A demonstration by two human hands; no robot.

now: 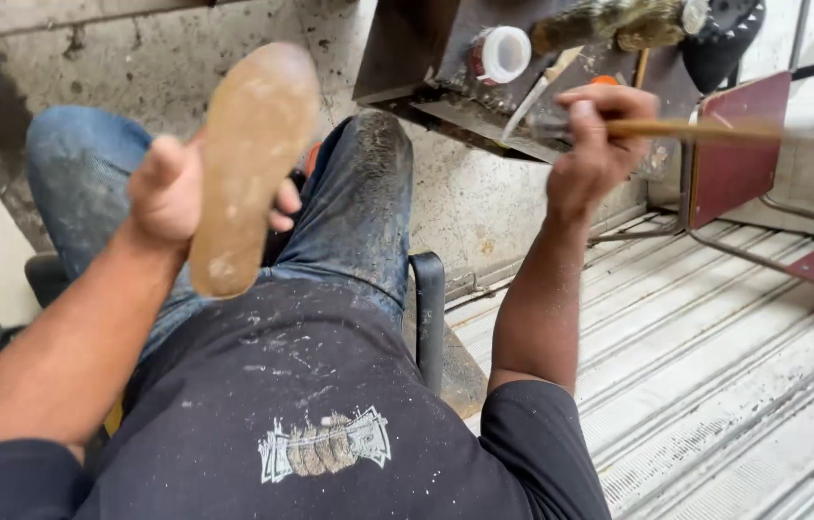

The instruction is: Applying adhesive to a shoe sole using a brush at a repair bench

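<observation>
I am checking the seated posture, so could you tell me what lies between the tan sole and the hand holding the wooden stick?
In the head view, the person's raised knee in stained blue jeans lies between the tan sole and the right hand.

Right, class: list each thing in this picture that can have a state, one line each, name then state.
Tan shoe sole: lifted off the lap, gripped at its edge, flat face up, smudged with pale patches.
Left hand: closed on the sole.
Right hand: closed round a thin wooden brush handle, held level.
Small jar with white lid: lid on, standing on the dark metal stand.
</observation>
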